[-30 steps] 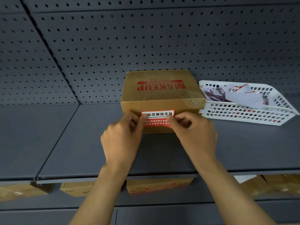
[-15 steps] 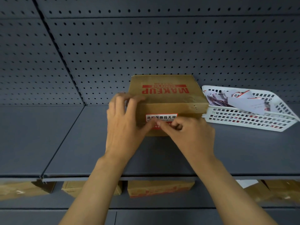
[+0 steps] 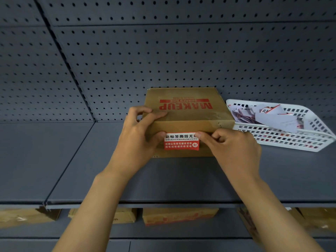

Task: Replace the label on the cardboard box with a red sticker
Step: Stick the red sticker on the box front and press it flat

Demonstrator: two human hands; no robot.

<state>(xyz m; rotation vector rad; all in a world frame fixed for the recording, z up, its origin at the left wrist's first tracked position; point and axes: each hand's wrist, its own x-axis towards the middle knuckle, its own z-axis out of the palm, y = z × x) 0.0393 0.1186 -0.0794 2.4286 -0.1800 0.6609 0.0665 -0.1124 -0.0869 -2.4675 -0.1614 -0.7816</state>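
Grey pegboard shelving; cardboard box [image 3: 187, 113] sits on the shelf [image 3: 91, 170], white basket [image 3: 291, 142] of paper scraps just beside it on the right. Red sticker [image 3: 181, 141] is on the box's front face, long axis horizontal, top edge near the box's upper front edge. Left hand [image 3: 138, 140] clamps the box's top-left corner, fingers over the lid, thumb at the sticker's left end. Right hand [image 3: 234, 148] is curled, fingertips pinched or pressing at the sticker's upper right corner; can't tell which. Right hand is the nearer one to work that corner; likely next move runs leftward along the sticker's length.
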